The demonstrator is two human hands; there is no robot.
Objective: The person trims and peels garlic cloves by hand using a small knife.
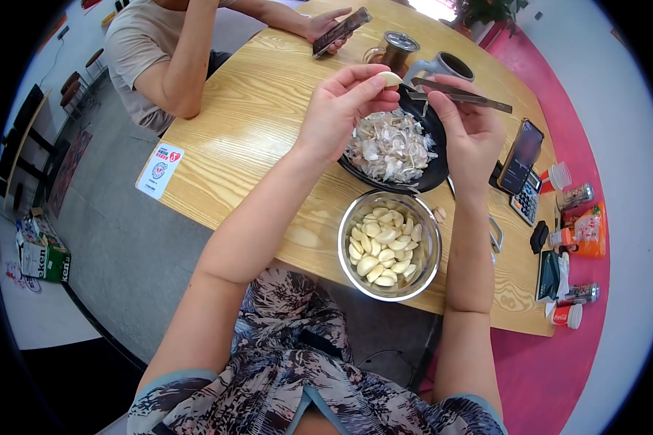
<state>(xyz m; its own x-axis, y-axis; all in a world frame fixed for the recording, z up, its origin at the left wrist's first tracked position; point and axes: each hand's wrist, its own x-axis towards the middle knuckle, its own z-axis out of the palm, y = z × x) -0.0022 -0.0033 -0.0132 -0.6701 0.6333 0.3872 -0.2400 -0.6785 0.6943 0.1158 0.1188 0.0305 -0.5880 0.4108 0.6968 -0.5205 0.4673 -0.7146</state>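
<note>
In the head view, the left hand [345,101] pinches a pale garlic clove [392,78] between thumb and fingertips, above the black pan [434,174] of papery skins [390,148]. The right hand [477,127] grips a metal tweezers-like tool [497,105], its end near that clove. The steel bowl [429,233] of peeled cloves [384,243] stands beside the pan.

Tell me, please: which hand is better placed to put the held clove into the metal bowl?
Probably the left hand: it pinches the clove, while the right hand holds a metal tool.

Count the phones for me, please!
2: one phone held by the other person, another phone propped beside the calculator. More could be hidden.
</note>
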